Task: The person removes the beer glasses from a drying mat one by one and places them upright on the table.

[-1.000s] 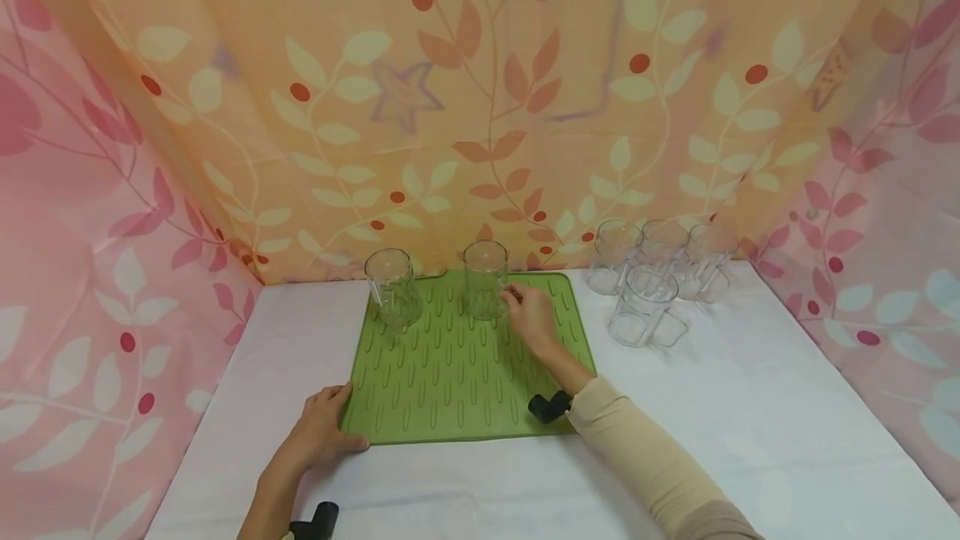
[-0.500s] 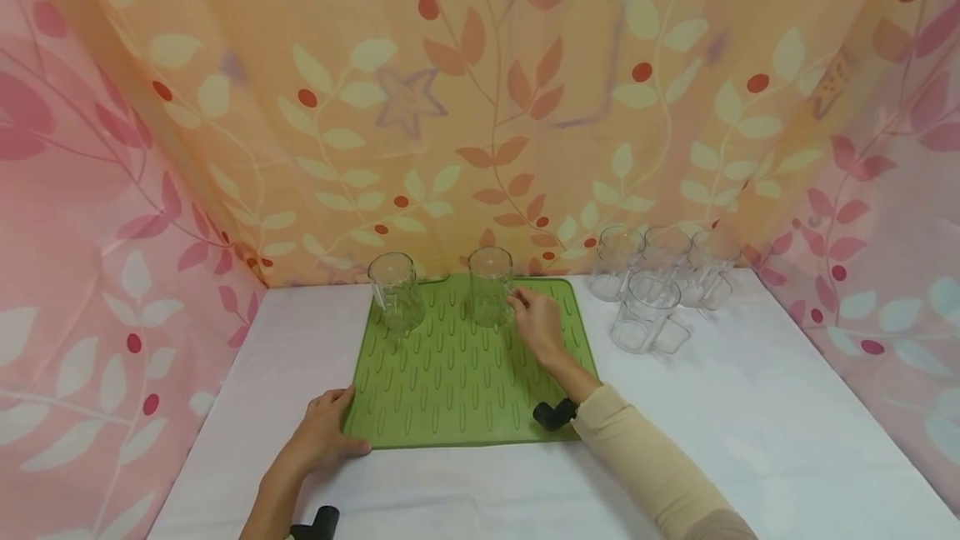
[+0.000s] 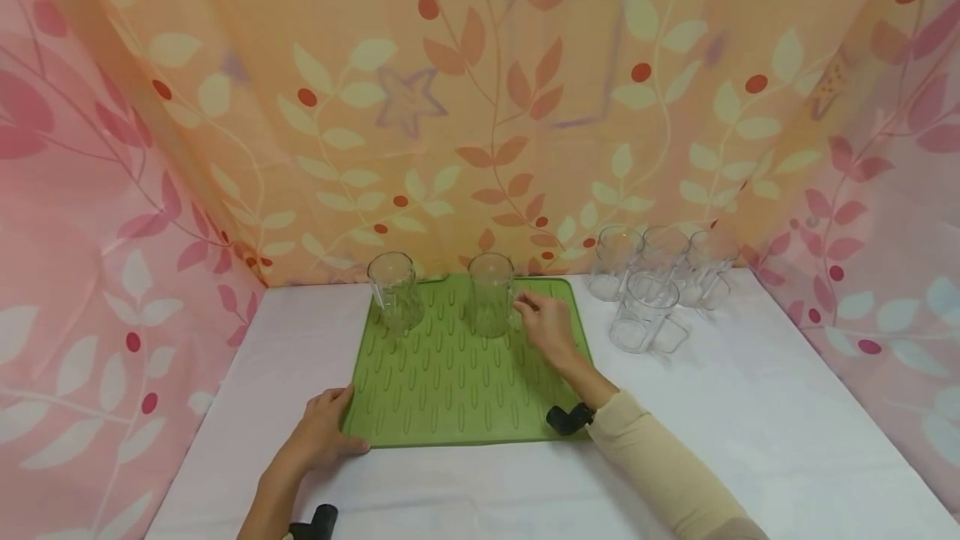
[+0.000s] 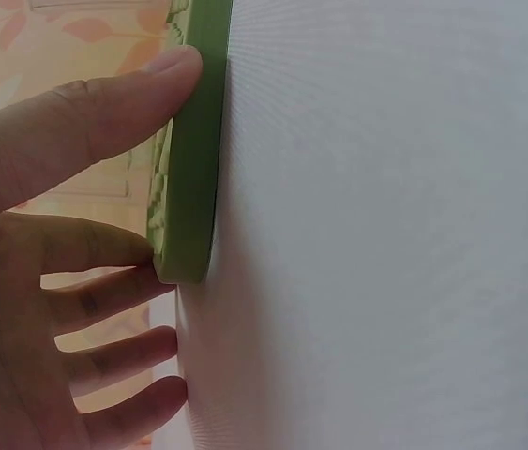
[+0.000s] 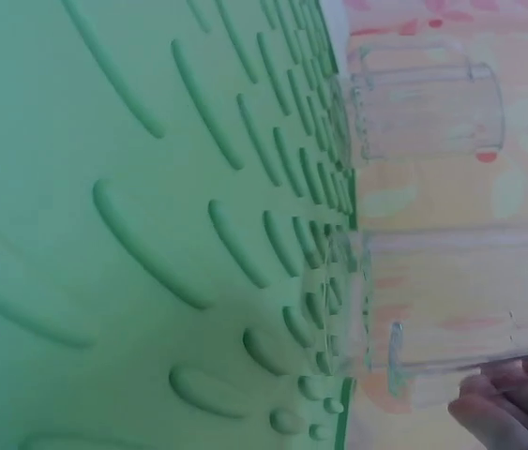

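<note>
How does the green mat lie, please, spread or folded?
Spread: the green mat lies flat on the white tabletop, no fold showing.

Here's mat (image 3: 427,398): matt, rubbery-looking, raised ridges across top, smooth side edge. And two mugs (image 3: 491,302) near mat's back edge: clear, glossy, glass or plastic, can't tell which. Same see-through shine on mug cluster (image 3: 645,307) toward back right corner of desk (image 3: 480,490); desk covering matt, clothlike. Sleeve (image 3: 660,457): matt cloth.

Clear mug (image 3: 491,298), plain cylinder, see-through, standing vertical over the rear half of green mat (image 3: 442,398), rectangular, rows of raised oblong ridges, lying flat
</note>
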A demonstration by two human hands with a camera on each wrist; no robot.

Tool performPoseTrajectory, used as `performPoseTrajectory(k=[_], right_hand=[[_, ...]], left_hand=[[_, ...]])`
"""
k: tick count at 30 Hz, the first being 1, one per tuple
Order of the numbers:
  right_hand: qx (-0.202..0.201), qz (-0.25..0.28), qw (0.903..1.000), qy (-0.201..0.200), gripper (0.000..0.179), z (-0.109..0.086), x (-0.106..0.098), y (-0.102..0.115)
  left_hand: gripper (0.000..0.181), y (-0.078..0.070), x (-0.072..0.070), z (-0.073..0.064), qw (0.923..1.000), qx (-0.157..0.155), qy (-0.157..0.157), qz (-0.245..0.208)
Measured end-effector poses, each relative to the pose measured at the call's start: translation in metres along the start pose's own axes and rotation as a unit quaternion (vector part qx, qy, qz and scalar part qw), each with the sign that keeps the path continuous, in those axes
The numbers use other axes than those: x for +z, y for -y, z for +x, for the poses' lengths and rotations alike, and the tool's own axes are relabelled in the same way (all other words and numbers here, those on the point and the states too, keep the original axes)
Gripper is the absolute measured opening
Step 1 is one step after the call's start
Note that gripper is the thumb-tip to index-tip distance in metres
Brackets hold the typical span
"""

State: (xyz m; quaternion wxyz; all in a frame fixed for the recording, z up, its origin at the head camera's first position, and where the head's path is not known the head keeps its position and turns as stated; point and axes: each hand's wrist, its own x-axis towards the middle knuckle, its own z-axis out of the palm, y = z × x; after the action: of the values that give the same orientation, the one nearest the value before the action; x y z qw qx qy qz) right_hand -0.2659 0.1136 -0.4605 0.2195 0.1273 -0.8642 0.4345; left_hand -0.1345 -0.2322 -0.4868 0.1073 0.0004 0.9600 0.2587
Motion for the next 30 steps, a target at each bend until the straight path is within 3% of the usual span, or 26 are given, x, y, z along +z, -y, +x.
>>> performPoseTrajectory(k=[6,16,30], right_hand=[[0.011,0.032,0.9990,0.031,0.019,-0.009,-0.013,0.003],[0.003,0.019,0.9980,0.060,0.019,-0.021,-0.029,0.008],[-0.019,0.019,0.9978,0.060,0.021,-0.026,-0.049,0.012]], left_hand=[[0.104,0.000,0.001,0.000,1.0000,-0.001,0.001,-0.003],[0.104,-0.001,0.000,0.000,1.0000,-0.004,-0.003,-0.002],[0.103,-0.002,0.000,0.000,1.0000,-0.001,-0.005,-0.003]])
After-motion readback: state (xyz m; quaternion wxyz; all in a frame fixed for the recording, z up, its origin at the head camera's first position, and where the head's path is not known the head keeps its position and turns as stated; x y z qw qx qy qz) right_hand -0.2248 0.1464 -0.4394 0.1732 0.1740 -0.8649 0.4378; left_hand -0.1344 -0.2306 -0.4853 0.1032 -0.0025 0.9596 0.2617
